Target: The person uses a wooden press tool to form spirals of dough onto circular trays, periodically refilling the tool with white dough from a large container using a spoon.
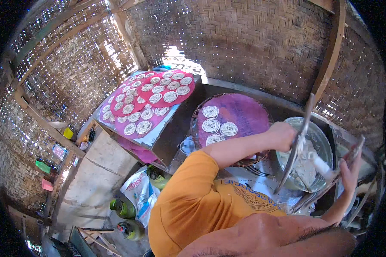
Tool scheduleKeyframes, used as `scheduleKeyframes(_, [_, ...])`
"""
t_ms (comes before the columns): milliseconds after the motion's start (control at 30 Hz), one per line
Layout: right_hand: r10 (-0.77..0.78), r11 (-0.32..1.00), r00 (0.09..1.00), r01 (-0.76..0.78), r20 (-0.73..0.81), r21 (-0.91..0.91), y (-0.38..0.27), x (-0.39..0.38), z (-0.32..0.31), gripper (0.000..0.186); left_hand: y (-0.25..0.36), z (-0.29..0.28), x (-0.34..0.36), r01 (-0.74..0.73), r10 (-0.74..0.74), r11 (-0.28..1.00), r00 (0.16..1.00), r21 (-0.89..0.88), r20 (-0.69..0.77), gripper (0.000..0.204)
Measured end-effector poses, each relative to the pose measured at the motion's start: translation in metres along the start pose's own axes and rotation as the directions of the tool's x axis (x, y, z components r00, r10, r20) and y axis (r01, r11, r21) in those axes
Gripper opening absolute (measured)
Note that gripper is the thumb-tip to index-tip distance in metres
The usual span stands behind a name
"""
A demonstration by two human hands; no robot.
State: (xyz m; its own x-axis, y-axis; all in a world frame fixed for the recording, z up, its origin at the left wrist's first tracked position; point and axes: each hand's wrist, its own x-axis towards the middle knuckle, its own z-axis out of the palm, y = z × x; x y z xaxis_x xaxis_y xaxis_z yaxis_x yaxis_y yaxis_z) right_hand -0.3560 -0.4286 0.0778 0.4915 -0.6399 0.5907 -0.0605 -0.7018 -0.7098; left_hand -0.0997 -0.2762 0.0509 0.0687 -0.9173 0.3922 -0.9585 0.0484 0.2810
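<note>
My left hand [282, 136] is closed in a fist at a long greyish bar [299, 143], which slants over the left side of a large metal basin [331, 147]. My right hand [351, 173] grips a second long bar [315, 195] at the basin's right side. A white cylinder [321, 166] spans the gap between the bars. Pale, wet-looking dough [303, 160] lies in the basin below and sticks near the left bar. Left of the basin, a round woven tray [194, 128] carries a purple cloth [248, 113] with several coiled pale noodle-like rounds [211, 126].
Pink and red cloths [158, 89] bearing many coiled rounds cover a table at the back left. A small cup [187, 145] stands beside the tray. Green gas cylinders [123, 208] and a white sack [137, 188] occupy the floor at left. Woven walls [244, 47] enclose the space.
</note>
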Motion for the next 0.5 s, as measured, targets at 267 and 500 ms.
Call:
scheduleKeyframes(267, [0.292, 0.869, 0.591, 0.164, -0.752, 0.466, 0.057, -0.032, 0.001, 0.022, -0.017, 0.079, 0.039, 0.038, 0.181, 0.491, 0.973, -0.87, 0.145, 0.043])
scheduleKeyframes(500, [0.455, 0.114, 0.882, 0.078, -0.122, 0.99, 0.072, -0.059, 0.122, 0.027, -0.022, 0.075, 0.049, -0.363, 0.003, -0.019, 0.932, -0.932, -0.363, 0.034])
